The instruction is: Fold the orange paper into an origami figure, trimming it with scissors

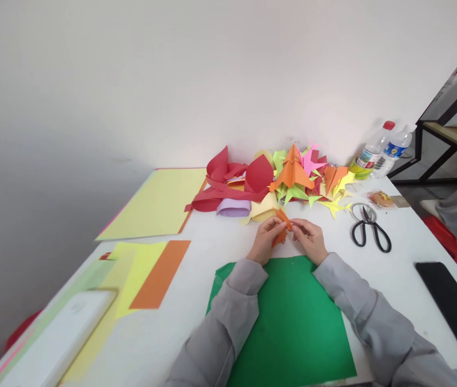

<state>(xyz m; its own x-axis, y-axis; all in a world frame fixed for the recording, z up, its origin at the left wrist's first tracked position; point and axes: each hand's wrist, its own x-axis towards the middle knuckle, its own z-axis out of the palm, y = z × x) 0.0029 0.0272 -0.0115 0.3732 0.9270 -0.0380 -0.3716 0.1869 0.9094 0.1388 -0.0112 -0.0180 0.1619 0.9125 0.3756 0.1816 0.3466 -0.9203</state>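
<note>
Between my two hands is a small folded piece of orange paper (280,238), held just above the table past the far edge of a green sheet (292,317). My left hand (266,240) pinches its left side between thumb and fingers. The fingertips of my right hand (311,239) close on its right edge. Part of the folded paper is hidden behind my fingers, so its full shape is unclear. Just beyond my hands lies a pile of folded paper pieces, with an orange paper plane (292,171) on top and red curled paper (228,185) at its left.
Black-handled scissors (367,228) and a black phone (451,306) lie at right. Two plastic bottles (377,153) lean against the wall. Stacked yellow sheets (156,201), an orange strip (159,277) and a white flat box-like object (63,333) are on the left.
</note>
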